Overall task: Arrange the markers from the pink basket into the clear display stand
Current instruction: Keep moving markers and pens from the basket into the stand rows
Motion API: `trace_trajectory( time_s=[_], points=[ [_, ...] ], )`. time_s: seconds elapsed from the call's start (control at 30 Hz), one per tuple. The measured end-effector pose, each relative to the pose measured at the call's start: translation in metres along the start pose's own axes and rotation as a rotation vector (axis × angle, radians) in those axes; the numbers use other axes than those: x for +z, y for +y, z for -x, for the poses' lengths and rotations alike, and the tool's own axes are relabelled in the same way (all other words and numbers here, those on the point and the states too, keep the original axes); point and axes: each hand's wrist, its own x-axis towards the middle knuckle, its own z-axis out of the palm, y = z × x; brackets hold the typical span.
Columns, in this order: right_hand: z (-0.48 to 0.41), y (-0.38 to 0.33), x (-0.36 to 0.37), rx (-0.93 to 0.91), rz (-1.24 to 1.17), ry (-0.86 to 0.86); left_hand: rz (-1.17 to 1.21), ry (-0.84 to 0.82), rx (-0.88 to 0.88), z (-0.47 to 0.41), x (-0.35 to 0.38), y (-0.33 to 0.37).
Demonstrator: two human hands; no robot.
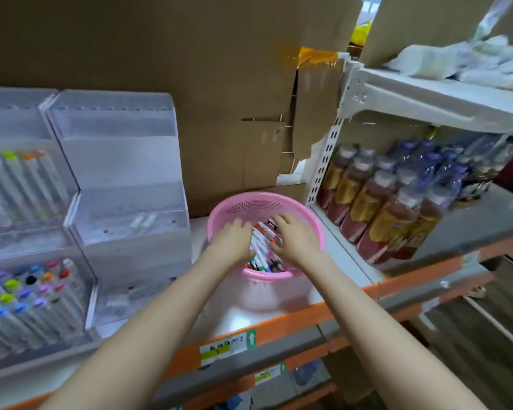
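A round pink basket (282, 201) stands on the white shelf, holding a heap of white markers (262, 245) with coloured caps. Both hands reach into it from the near side. My left hand (233, 239) lies on the left part of the heap, fingers curled down among the markers. My right hand (293, 236) lies on the right part, fingers bent over the markers; whether either hand grips one is hidden. Left of the basket stands a stepped clear display stand (125, 184), its tiers holding no markers that I can see.
A second clear stand (27, 279) at far left holds several coloured-cap markers. Cardboard (190, 84) covers the wall behind. Shrink-wrapped bottles (391, 202) fill the shelf to the right. The shelf's orange front edge (279, 324) carries a price label.
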Motion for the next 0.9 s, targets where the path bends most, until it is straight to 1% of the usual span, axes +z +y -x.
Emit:
trace_trajectory(
  time_s=[0.1,0.2,0.23,0.37,0.47,0.53,0.63,0.7,0.8,0.9],
  points=[
    [-0.010,-0.001,0.012,0.014,-0.013,-0.058,0.027,-0.068,-0.065,-0.011,0.005,0.001],
    [-0.018,-0.003,0.015,0.062,0.045,-0.155,-0.012,-0.107,-0.121,-0.020,0.012,0.004],
    [-0.019,-0.003,0.016,0.071,0.061,-0.161,-0.033,-0.107,-0.130,-0.023,0.015,0.005],
    [-0.021,-0.001,0.017,0.131,-0.001,-0.130,-0.046,-0.069,-0.139,-0.029,0.025,0.006],
    [-0.022,-0.001,0.020,0.158,-0.073,-0.128,-0.041,-0.004,-0.119,-0.030,0.026,0.004],
    [-0.023,-0.002,0.021,0.166,-0.081,-0.129,-0.046,0.042,-0.095,-0.030,0.027,0.003],
    [-0.024,-0.005,0.020,0.170,-0.042,-0.126,0.034,0.045,-0.098,-0.028,0.027,0.003],
    [-0.023,-0.005,0.018,0.182,-0.033,-0.128,0.140,0.060,-0.116,-0.027,0.025,0.001],
    [-0.022,-0.004,0.015,0.210,-0.099,-0.129,0.321,0.072,-0.135,-0.027,0.018,-0.002],
    [-0.023,-0.004,0.014,0.246,-0.156,-0.107,0.415,0.058,-0.171,-0.024,0.012,-0.004]
  ],
)
